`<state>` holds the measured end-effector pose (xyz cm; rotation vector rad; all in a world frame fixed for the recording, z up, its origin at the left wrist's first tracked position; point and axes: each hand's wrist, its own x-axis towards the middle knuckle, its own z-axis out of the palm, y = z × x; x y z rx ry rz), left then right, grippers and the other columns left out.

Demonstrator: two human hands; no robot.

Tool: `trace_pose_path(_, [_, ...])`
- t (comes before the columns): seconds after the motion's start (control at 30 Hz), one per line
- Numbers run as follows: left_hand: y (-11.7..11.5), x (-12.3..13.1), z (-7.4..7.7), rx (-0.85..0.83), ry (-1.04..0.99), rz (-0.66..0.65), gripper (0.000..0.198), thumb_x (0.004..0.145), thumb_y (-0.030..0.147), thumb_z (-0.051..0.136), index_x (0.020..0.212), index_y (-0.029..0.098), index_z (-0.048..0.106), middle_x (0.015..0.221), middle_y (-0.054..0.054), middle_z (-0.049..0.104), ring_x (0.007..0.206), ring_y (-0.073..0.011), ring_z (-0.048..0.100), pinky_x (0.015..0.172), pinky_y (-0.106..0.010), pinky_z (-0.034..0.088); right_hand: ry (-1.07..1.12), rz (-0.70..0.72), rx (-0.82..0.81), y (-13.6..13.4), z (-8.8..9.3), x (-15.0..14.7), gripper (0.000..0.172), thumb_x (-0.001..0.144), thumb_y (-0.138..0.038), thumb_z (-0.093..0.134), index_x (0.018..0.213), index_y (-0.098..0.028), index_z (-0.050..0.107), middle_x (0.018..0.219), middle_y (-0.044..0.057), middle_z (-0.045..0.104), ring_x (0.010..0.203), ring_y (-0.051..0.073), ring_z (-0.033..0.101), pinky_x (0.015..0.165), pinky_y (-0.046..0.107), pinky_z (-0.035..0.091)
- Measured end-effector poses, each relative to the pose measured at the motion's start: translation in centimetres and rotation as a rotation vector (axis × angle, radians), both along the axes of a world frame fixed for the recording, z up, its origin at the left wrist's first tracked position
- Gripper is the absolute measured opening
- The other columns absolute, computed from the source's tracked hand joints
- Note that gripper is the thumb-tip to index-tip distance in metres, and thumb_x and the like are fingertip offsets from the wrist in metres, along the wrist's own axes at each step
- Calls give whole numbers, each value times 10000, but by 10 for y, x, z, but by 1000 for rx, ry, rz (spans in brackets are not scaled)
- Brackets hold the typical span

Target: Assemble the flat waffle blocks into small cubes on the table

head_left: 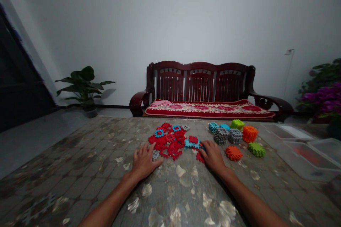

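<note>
A loose pile of red interlocking foam-like toy pieces (170, 143), square with toothed edges, lies on the patterned tablecloth. Blue square frames (159, 133) and a few grey pieces (155, 154) are mixed in. My left hand (144, 161) lies flat at the pile's near left side, fingers spread, beside a grey piece. On the pile's right, my right hand (213, 156) rests with its thumb apart, fingertips touching or close to light blue pieces (190, 143) with a red piece (193, 139) on top. Another red piece (199, 157) sits by its thumb. What lies under the right fingers is hidden.
Sorted stacks stand right of my right hand: grey (221, 136), orange (249, 134), green (256, 149) and blue (213, 127). Clear plastic boxes (306, 159) lie at the table's right. Behind are a wooden bench (201, 81) and a potted plant (86, 87).
</note>
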<state>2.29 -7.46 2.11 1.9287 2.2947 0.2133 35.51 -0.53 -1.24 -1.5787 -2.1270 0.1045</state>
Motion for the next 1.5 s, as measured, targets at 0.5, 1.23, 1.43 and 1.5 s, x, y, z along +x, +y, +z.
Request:
trace_pose_path(0.5, [22,21,-10,298,-582,-118,362,860,156,629,1190,217,765,1240,-73,789,1160,-211,725,1080,-352,526,250,-96,46,20,9,-8,349,890,-281,626,1211,-272,764,1292,59,728,1221,276,612,1043,402,453])
trace_pose_path(1.23, [34,-20,-19,395,-616,262,267,901,247,566,1066,245,775,1152,-50,810,1045,-217,742,926,-305,543,402,104,-137,30,41,-6,413,983,-358,441,1136,-209,794,1105,87,809,1048,281,731,951,394,548])
trace_pose_path(1.43, [33,-18,-17,398,-575,235,253,911,229,566,1038,258,783,1143,-32,808,1052,-201,735,924,-284,537,258,-27,-157,40,50,2,403,924,-338,544,1204,-186,790,1269,136,771,1201,288,699,1060,405,510])
trace_pose_path(1.5, [33,-17,-18,401,-553,223,254,911,224,568,1035,258,787,1150,-39,803,1057,-202,731,932,-289,536,205,-11,-157,35,50,2,412,908,-320,578,1250,-192,770,1281,128,765,1209,284,693,1056,398,507])
